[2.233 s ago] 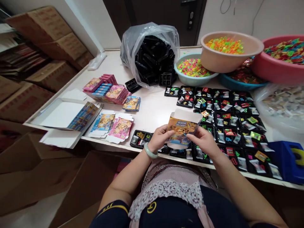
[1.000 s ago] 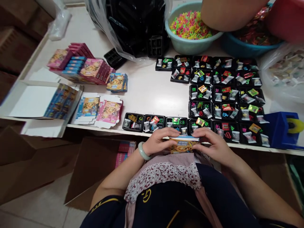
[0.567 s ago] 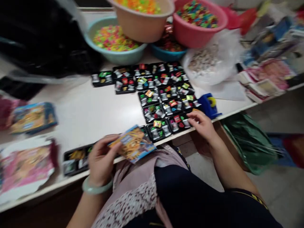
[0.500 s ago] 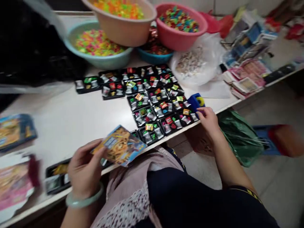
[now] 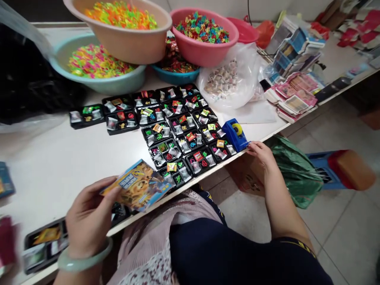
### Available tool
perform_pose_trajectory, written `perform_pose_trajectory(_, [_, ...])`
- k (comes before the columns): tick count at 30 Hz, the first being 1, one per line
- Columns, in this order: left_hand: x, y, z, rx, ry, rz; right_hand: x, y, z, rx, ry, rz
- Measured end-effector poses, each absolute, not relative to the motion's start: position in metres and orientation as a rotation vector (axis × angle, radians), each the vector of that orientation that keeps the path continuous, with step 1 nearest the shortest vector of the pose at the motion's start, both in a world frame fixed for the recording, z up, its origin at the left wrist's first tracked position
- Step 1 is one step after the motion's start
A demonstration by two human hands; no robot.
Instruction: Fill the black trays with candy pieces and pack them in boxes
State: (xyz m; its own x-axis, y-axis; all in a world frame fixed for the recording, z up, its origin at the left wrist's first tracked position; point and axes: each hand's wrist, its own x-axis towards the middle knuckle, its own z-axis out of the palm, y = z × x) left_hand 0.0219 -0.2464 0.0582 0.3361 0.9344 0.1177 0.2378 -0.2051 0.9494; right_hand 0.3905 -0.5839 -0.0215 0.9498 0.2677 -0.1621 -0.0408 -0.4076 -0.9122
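My left hand (image 5: 89, 215) grips a printed card (image 5: 141, 186) with a cartoon picture by its left edge, thumb on top. The card is tilted over the table's front edge and covers part of a black tray behind it. On the right, my right hand (image 5: 261, 154) pinches at the front end of a blue tape dispenser (image 5: 234, 136) with a yellow core; the tape between the fingertips barely shows. Left of the dispenser lie several black compartment trays (image 5: 191, 143) holding small wrapped sweets and coloured bits. Another filled tray (image 5: 44, 247) lies beside my left wrist.
Behind the trays stand a peach basin (image 5: 133, 43), a pink basin (image 5: 208, 49), a light-blue basin (image 5: 97, 81) and a blue basin (image 5: 178, 75), all filled. A clear bag (image 5: 228, 85) and card stacks (image 5: 292, 95) lie right. A green bag (image 5: 297, 174) hangs below the edge.
The view has shifted, so the table things sit further left. My right hand has drawn slightly away from the dispenser's side to its front tip. My left hand still holds the card.
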Motion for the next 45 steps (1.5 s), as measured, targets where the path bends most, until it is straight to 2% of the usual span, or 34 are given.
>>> perform_pose_trajectory(6, [0.033, -0.249, 0.062, 1.671, 0.986, 0.919, 0.386, -0.592, -0.018, -2.245, -0.236, 0.140])
perform_pose_trajectory(9, [0.035, -0.248, 0.062, 1.710, 0.928, 0.943, 0.370, -0.587, 0.001, -2.366, -0.297, 0.220])
perform_pose_trajectory(13, [0.044, -0.254, 0.071, 1.875, 0.618, 0.891, 0.307, -0.535, 0.039, -1.914, -0.470, 0.591])
perform_pose_trajectory(17, [0.058, -0.261, 0.082, 2.179, 0.292, 0.815, 0.236, -0.452, 0.080, -1.499, -0.731, 0.840])
perform_pose_trajectory(20, [0.058, -0.261, 0.085, 2.440, 0.165, 0.758, 0.208, -0.400, 0.092, -1.351, -0.815, 0.934])
perform_pose_trajectory(26, [0.044, -0.249, 0.076, 2.667, 0.156, 0.677, 0.199, -0.355, 0.077, -1.514, -1.008, 0.905])
perform_pose_trajectory(31, [0.037, -0.234, 0.071, 2.365, 0.296, 0.779, 0.204, -0.348, 0.065, -1.871, -1.313, 0.525])
perform_pose_trajectory(33, [0.028, -0.222, 0.076, 2.188, 0.418, 0.910, 0.206, -0.341, 0.058, -1.835, -1.433, 0.390])
perform_pose_trajectory(36, [0.004, -0.188, 0.081, 2.061, 0.538, 1.014, 0.201, -0.319, 0.047, -1.661, -1.556, 0.475])
perform_pose_trajectory(38, [-0.018, -0.154, 0.079, 2.146, 0.546, 0.961, 0.190, -0.294, 0.039, -1.624, -1.618, 0.477])
perform_pose_trajectory(40, [-0.041, -0.117, 0.069, 2.327, 0.546, 0.858, 0.173, -0.264, 0.028, -1.607, -1.734, 0.344])
perform_pose_trajectory(42, [-0.062, -0.080, 0.054, 2.509, 0.589, 0.736, 0.154, -0.232, 0.014, -1.583, -1.893, 0.226])
perform_pose_trajectory(45, [-0.089, -0.036, 0.025, 2.670, 0.747, 0.491, 0.134, -0.196, -0.011, -1.610, -2.115, 0.223])
